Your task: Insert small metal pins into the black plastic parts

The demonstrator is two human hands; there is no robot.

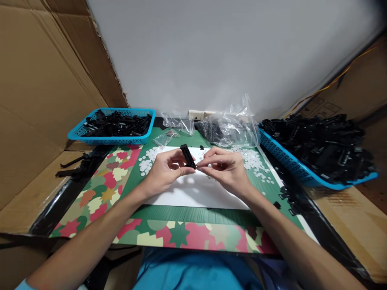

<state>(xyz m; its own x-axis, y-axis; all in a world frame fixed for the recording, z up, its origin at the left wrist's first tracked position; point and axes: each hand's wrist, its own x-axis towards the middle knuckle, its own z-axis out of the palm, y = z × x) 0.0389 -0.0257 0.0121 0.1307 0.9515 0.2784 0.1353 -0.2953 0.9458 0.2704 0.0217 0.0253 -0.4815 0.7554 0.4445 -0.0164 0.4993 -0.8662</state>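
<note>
In my left hand (169,169) is a black plastic part (187,155), long and narrow, held tilted between thumb and fingers above a white sheet (193,195). My right hand (225,165) is pinched, its fingertips close against the lower end of that part. Whatever sits in the right fingertips is too small to make out. Small dark bits lie on the sheet behind and beneath the right hand. White round discs (249,159) are scattered to the right of the sheet, with more white discs (147,161) to the left.
A blue basket (121,140) of black parts stands back left; a larger blue basket (302,163) heaped with them stands right. Clear plastic bags (232,129) lie at the back by the wall. Loose black parts (78,167) rest at left. Cardboard (45,60) walls the left side.
</note>
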